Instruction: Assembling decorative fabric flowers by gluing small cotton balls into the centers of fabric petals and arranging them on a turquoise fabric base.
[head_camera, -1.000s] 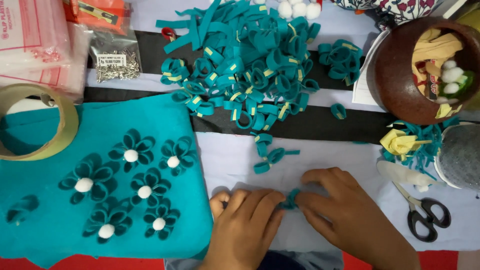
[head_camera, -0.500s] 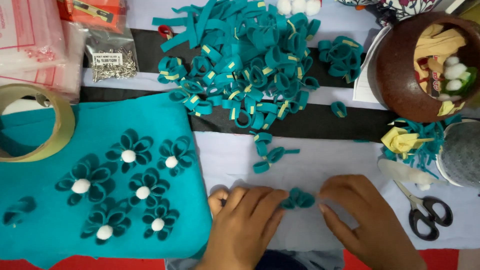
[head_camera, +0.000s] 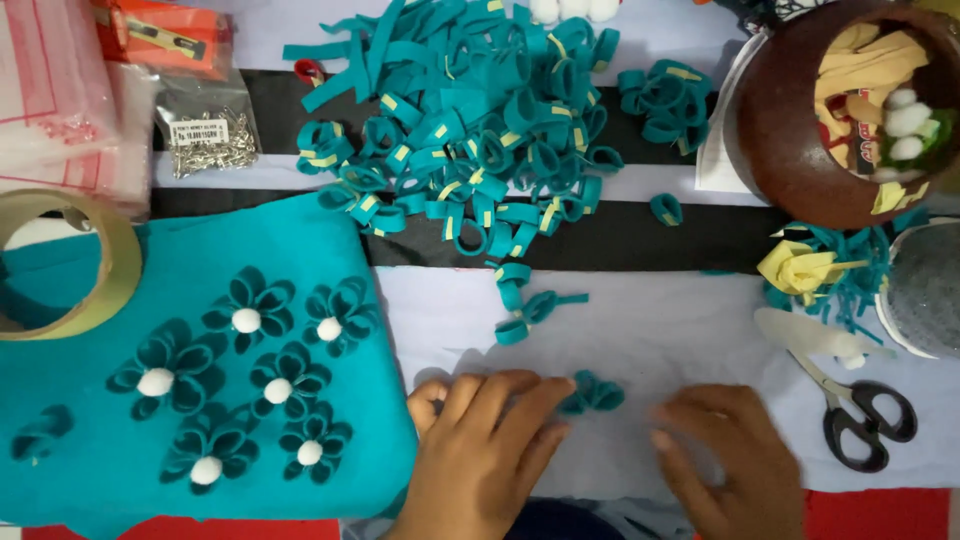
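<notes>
My left hand (head_camera: 480, 455) lies flat on the white cloth, its fingertips touching a small cluster of teal felt loops (head_camera: 592, 393). Just right of that cluster rests my right hand (head_camera: 730, 460), palm down, fingers slightly apart, holding nothing. A big heap of teal felt loops (head_camera: 480, 120) with yellow tape bits lies at the top centre. A few stray loops (head_camera: 522, 300) sit between the heap and my hands. Several finished teal felt flowers (head_camera: 250, 370) with white pompom centres lie on a teal felt sheet (head_camera: 90, 440) at the left.
Black-handled scissors (head_camera: 860, 415) lie at the right. A brown bowl (head_camera: 780, 140) with yellow scraps and white pompoms stands top right, a grey container (head_camera: 925, 290) below it. A tape roll (head_camera: 70, 270), a bag of pins (head_camera: 208, 130) and an orange cutter (head_camera: 165, 35) are at the left.
Both hands were closed around the small loop cluster; they have drawn apart. The right hand let go and slid right, leaving the cluster on the cloth by the left fingertips.
</notes>
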